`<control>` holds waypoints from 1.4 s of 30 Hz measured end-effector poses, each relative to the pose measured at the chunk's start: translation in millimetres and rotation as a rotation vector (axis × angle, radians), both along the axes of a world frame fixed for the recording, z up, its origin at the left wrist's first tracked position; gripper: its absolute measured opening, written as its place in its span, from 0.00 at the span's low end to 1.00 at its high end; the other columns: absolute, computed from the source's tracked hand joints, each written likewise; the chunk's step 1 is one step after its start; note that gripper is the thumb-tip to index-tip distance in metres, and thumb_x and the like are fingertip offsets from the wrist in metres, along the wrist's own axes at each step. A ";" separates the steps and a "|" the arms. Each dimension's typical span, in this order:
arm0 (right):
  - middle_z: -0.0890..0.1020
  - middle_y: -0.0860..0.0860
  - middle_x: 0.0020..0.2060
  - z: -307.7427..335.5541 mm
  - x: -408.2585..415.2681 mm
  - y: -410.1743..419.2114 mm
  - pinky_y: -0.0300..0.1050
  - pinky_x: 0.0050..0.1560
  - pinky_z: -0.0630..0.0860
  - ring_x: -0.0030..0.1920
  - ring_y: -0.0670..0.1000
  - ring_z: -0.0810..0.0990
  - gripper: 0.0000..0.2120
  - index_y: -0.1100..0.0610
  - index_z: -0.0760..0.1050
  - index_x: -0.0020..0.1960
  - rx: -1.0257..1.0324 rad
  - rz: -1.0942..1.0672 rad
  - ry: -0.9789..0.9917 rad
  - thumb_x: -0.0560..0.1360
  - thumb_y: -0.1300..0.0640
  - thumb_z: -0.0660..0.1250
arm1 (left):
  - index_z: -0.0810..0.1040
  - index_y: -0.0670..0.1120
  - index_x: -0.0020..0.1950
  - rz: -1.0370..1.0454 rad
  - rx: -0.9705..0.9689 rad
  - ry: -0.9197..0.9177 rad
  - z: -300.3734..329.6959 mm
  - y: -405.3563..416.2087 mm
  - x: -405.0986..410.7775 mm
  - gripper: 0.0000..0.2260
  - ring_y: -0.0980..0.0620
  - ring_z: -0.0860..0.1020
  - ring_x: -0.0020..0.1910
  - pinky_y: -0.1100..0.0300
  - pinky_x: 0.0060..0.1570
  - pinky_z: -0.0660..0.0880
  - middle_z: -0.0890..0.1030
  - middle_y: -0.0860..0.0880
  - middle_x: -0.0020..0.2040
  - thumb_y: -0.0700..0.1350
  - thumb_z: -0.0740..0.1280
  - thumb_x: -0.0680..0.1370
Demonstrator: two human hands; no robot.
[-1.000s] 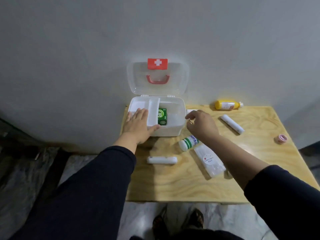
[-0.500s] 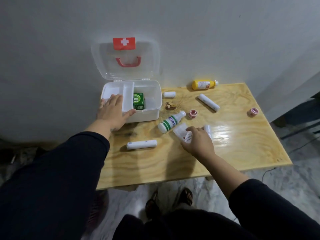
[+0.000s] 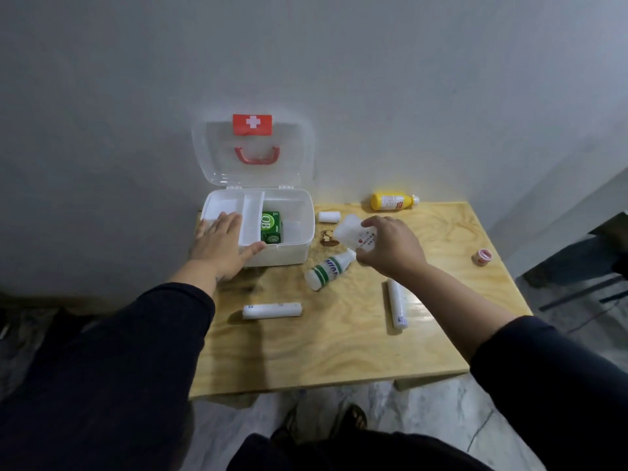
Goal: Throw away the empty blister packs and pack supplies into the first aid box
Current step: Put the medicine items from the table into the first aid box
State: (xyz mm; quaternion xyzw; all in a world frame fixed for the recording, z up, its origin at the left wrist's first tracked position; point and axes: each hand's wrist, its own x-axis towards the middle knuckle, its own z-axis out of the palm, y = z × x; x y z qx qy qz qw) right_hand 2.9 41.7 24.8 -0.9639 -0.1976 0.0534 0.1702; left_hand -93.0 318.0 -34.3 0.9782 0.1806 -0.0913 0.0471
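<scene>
Lifted since half a second ago: a clear plastic packet [image 3: 355,234] with red print, formerly lying on the surface [image 3: 339,341], now held above it in the right hand [image 3: 390,248], just right of the first aid box [image 3: 292,248]. Right grip: fingers curled closed around the packet's near end. Left hand [image 3: 221,248]: laid flat and spread on the box's front left corner, holding nothing, as before.

First aid box: white, at the back left of the surface, clear lid [image 3: 253,151] raised against the wall, red cross label and red handle on the lid. Contents: one green carton [image 3: 271,227] in the right compartment, beside the white divider tray.

On the surface:
- white bottle with green bands [image 3: 328,270], lying, below the right hand
- white roll [image 3: 272,310], near the front
- white tube [image 3: 397,305], right of centre
- short white roll [image 3: 329,217], by the box
- yellow bottle [image 3: 392,201], lying at the back
- pink tape roll [image 3: 482,257], far right
- small brown item [image 3: 328,237], too unclear to identify
</scene>
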 end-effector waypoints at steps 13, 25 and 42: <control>0.77 0.50 0.62 -8.6 27.3 136.5 0.48 0.61 0.65 0.64 0.53 0.70 0.20 0.52 0.71 0.66 -0.375 0.453 -0.200 0.75 0.53 0.64 | 0.48 0.45 0.81 0.039 -0.035 -0.052 -3.9 -1.9 -0.6 0.41 0.50 0.46 0.80 0.50 0.79 0.41 0.50 0.49 0.81 0.71 0.47 0.76; 0.75 0.53 0.66 -38.6 41.9 168.7 0.51 0.65 0.68 0.67 0.56 0.69 0.25 0.55 0.68 0.69 -0.197 0.463 0.013 0.74 0.55 0.68 | 0.47 0.45 0.81 0.052 -0.053 -0.057 1.7 -4.3 -2.0 0.40 0.51 0.45 0.80 0.50 0.79 0.41 0.48 0.49 0.82 0.69 0.47 0.77; 0.69 0.55 0.69 -43.6 36.6 182.2 0.44 0.60 0.76 0.56 0.56 0.80 0.19 0.58 0.76 0.63 0.037 0.147 0.170 0.73 0.67 0.68 | 0.47 0.46 0.81 0.056 -0.040 -0.059 -0.1 -4.9 -2.6 0.40 0.52 0.44 0.80 0.51 0.78 0.38 0.49 0.50 0.82 0.70 0.46 0.77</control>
